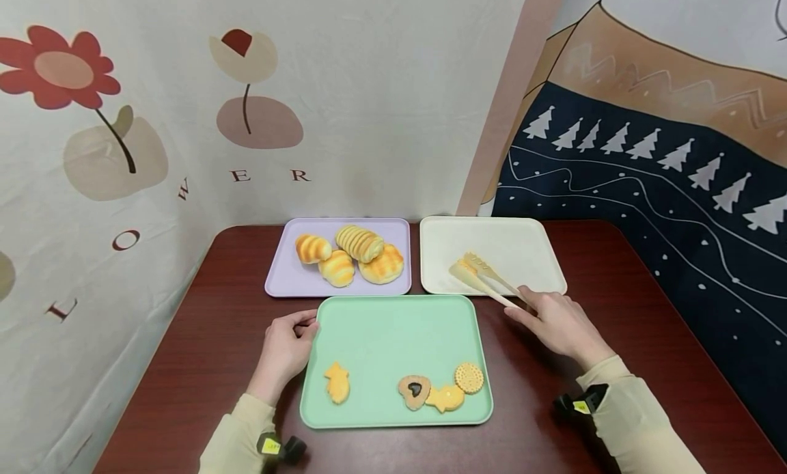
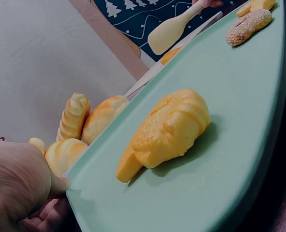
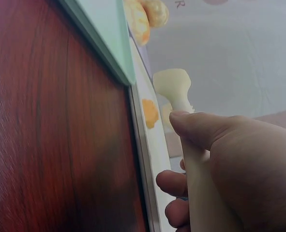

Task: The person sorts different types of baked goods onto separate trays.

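My right hand grips a pair of cream tongs, their tips low over the white tray. An orange piece shows on that tray beside the tongs, mostly hidden by them from above. At the upper left corner of the green tray, my left hand holds the rim, thumb against the edge. That tray bears a yellow fish-shaped cookie at left. Towards its lower right lie a heart cookie, another fish-shaped cookie and a round cracker.
Several bread rolls are grouped on a lilac tray at the back left, beside the white tray. All three trays stand on a dark red wooden table. Printed cloth hangs behind the table.
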The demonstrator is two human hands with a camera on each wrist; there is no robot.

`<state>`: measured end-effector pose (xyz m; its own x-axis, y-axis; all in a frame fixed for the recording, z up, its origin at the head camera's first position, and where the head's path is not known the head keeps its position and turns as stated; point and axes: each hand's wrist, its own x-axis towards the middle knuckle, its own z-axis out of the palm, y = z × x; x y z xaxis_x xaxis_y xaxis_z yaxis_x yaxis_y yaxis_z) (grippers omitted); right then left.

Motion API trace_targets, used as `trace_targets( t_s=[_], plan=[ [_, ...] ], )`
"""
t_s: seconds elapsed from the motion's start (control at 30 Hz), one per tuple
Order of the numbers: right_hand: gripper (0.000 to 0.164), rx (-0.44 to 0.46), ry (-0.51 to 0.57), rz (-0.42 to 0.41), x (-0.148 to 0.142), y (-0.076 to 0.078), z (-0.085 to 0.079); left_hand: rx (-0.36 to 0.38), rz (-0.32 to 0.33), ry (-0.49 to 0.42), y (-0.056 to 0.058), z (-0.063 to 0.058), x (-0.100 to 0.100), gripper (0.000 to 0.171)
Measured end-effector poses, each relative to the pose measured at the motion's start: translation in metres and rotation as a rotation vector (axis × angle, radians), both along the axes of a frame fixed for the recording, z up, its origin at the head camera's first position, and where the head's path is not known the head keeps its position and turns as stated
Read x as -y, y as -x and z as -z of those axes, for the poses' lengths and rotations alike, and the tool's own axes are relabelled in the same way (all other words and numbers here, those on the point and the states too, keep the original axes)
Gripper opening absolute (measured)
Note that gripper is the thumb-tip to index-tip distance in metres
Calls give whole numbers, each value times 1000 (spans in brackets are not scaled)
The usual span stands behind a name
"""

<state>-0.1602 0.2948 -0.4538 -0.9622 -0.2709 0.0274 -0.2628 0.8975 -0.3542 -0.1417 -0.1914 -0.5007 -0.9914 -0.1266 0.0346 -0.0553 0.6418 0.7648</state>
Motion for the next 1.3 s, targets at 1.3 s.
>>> trace_targets(
  t_s=[1.3],
  plan=[
    [29, -78, 94, -472, 115, -69, -17, 11, -5, -3, 0, 0, -1, 28]
  ],
)
